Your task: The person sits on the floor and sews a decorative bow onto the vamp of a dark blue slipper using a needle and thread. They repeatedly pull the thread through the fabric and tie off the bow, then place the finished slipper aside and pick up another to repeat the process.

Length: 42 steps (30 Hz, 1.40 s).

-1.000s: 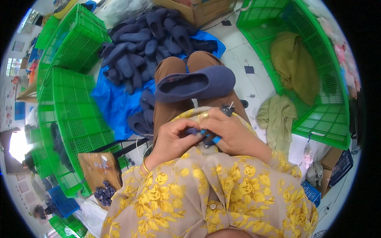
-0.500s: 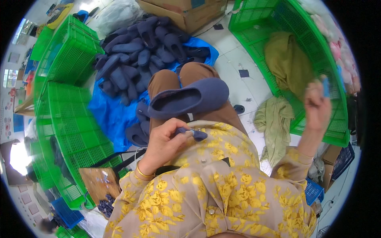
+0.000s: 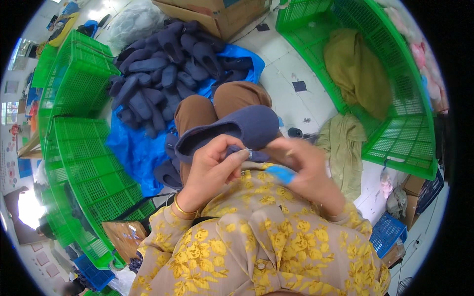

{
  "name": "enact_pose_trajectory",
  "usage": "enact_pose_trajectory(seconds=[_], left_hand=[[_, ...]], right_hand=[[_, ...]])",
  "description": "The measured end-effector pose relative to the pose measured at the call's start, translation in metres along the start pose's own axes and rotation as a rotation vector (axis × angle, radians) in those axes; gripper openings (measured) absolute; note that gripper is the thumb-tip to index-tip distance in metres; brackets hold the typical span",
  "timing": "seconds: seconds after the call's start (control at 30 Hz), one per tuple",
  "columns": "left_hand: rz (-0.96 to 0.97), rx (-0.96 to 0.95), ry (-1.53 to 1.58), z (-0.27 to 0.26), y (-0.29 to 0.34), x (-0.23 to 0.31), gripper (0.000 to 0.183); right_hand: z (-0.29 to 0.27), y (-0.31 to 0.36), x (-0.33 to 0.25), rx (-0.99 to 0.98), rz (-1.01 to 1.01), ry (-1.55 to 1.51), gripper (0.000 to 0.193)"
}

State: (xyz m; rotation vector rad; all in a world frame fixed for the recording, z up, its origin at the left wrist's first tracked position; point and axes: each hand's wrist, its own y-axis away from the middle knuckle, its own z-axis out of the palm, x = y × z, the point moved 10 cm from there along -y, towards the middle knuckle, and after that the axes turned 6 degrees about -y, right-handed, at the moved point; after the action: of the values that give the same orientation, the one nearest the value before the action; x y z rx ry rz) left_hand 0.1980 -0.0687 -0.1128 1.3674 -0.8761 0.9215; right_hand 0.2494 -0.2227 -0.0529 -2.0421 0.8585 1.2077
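Observation:
My left hand (image 3: 216, 165) is closed, pinching a small folded piece of navy fabric (image 3: 257, 156) between thumb and fingers above my lap. Close on its right is my right hand (image 3: 306, 170), smeared by motion, its fingers curled toward that fabric. A small bright blue thing (image 3: 280, 174) sticks out at its thumb side; blur hides what kind it is. Across my thighs, just beyond both hands, lies a navy slipper (image 3: 256, 123) with its opening facing up. My left hand overlaps its near edge.
A heap of navy slippers (image 3: 168, 74) covers a blue sheet (image 3: 133, 158) ahead on the left. Green crates (image 3: 89, 167) line the left; another green crate (image 3: 400, 148) at right holds olive cloth (image 3: 355, 69). A cardboard box (image 3: 217, 19) stands at the back.
My right hand has come in from far right, beside the crate, to next to my left hand, bringing the blue thing along. My left hand still pinches the fabric.

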Motion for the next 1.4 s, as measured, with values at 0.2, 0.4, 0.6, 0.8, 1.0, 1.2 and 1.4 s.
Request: enact_pose_trajectory(seconds=[0.2,0.4,0.6,0.8,1.0,1.2,1.4], left_hand=[[0.1,0.132,-0.039,-0.022,-0.015,-0.009,0.017],[0.064,0.042,-0.476,-0.019,-0.038,-0.017,0.025],[-0.267,0.095,0.33,-0.007,-0.038,-0.065,0.011],[-0.3,0.105,0.499,-0.001,-0.033,-0.078,0.01],[-0.313,0.171,0.494,-0.004,-0.03,-0.08,0.009],[-0.292,0.172,0.5,-0.002,-0.032,-0.078,0.008],[-0.305,0.202,0.5,-0.002,-0.031,-0.078,0.007]], right_hand=[[0.021,0.004,0.05,0.048,0.272,-0.144,0.029],[0.042,0.001,0.098,0.181,0.702,-0.641,0.015],[0.056,0.005,0.106,0.149,0.77,-0.631,0.014],[0.058,0.006,0.108,0.112,0.746,-0.584,0.014],[0.059,0.001,0.105,0.078,0.628,-0.473,0.015],[0.059,-0.003,0.1,0.064,0.529,-0.447,0.016],[0.056,-0.001,0.101,0.063,0.544,-0.417,0.014]])
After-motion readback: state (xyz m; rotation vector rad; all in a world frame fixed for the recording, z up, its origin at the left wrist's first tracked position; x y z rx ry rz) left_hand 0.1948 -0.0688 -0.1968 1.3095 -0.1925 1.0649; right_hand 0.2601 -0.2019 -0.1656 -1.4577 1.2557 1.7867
